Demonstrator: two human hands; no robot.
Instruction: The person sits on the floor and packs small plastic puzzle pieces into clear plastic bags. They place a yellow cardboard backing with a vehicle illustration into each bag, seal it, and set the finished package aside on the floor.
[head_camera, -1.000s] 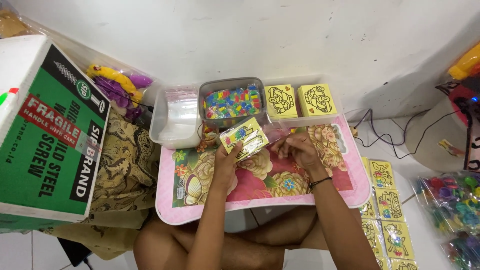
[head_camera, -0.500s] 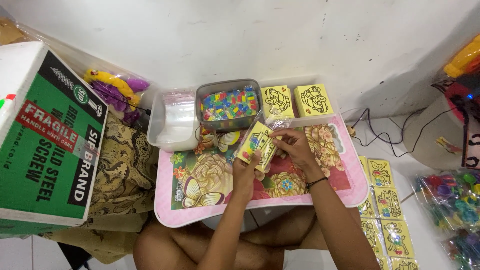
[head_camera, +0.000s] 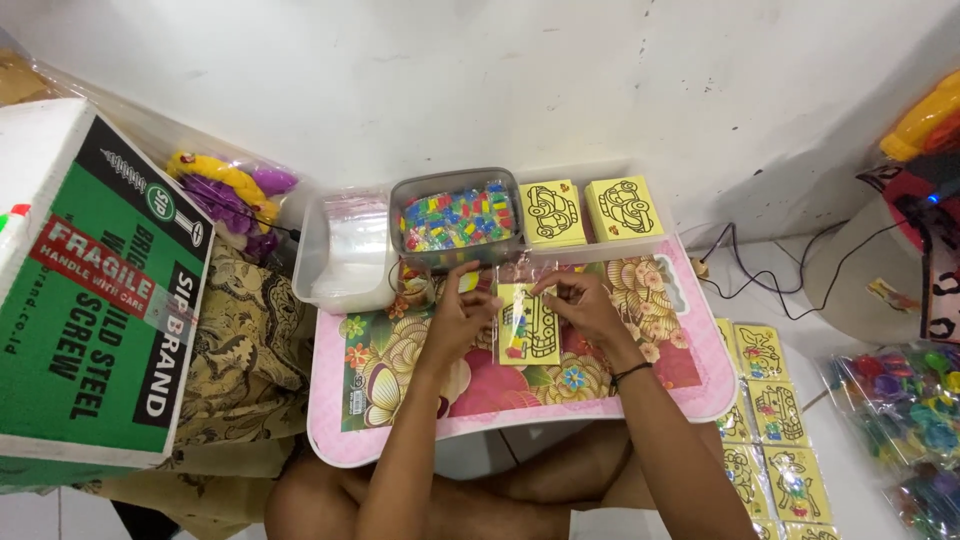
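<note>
Both hands meet over the middle of a small pink floral tray table (head_camera: 640, 395). The left hand (head_camera: 462, 318) and the right hand (head_camera: 580, 305) each pinch the top edge of a clear plastic sleeve holding a yellow picture card (head_camera: 529, 322), which lies flat on the table between them; small coloured bits show inside the sleeve along its left side. A dark band circles the right wrist.

At 12 o'clock from the hands sits a grey tub of mixed coloured beads (head_camera: 457, 217). At 1 o'clock a shallow clear tray carries two stacks of yellow cards (head_camera: 590, 210) with black line drawings. At 10 o'clock stands a clear tub of plastic bags (head_camera: 346, 248).

The table stands on a pale floor against a white wall. At 9 o'clock a green and white cardboard box (head_camera: 95, 300) rests on patterned brown cloth (head_camera: 245, 350). At 4 o'clock more yellow cards (head_camera: 765, 420) lie in a column on the floor, cut off at the bottom edge. At 3 o'clock, bagged colourful toys (head_camera: 905, 410) are blurred and cropped by the frame, and black cables (head_camera: 770, 275) trail across the floor. The person's crossed legs are partly hidden under the table.
</note>
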